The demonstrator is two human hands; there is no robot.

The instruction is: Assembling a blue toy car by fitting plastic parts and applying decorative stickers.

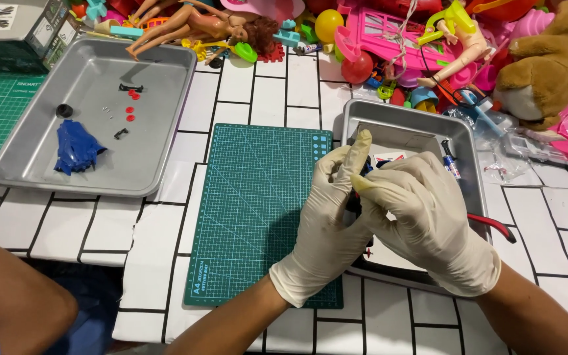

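Light: bright, even, from overhead.
Shadows: soft, short, under the gloved hands (389, 217).
Glare: mild sheen on the left metal tray (159, 164).
Focus: sharp centre; bottom-left knee blurred.
Distortion: slight wide-angle bending of the edges.

Both gloved hands, left (327, 227) and right (425, 220), pressed together, fingers curled.
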